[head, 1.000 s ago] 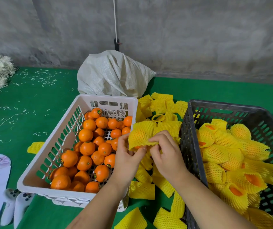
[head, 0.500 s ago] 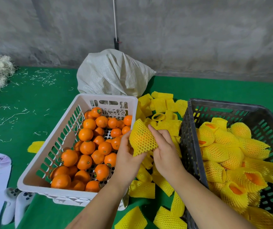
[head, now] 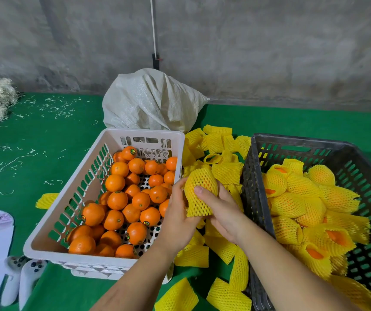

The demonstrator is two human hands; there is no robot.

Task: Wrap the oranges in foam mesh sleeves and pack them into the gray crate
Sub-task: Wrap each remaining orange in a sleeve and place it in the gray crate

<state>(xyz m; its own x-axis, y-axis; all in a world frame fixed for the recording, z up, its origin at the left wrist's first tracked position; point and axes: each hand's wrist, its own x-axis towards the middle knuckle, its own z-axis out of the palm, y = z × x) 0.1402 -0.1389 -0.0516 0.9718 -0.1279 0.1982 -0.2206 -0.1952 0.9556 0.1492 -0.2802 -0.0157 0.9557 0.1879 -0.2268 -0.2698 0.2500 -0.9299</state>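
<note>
Both hands, left (head: 177, 217) and right (head: 221, 211), hold a sleeved orange (head: 199, 194) between the white basket (head: 103, 140) and gray crate (head: 256, 198), each grip pinching the mesh. Best pull the sleeve evenly over the fruit, then set it gently in the crate.

two crates (head: 121, 223) (head: 314, 149), one sack (head: 148, 102), two hands (head: 177, 218) (head: 222, 212).

I see a yellow foam mesh sleeve (head: 199, 193) bulging round over an orange, upright between the crates. Bare oranges (head: 126, 198) fill the white crate (head: 67, 194); sleeved oranges (head: 303, 198) pile in the gray crate (head: 256, 198). Loose sleeves (head: 220, 144) lie between.
</note>
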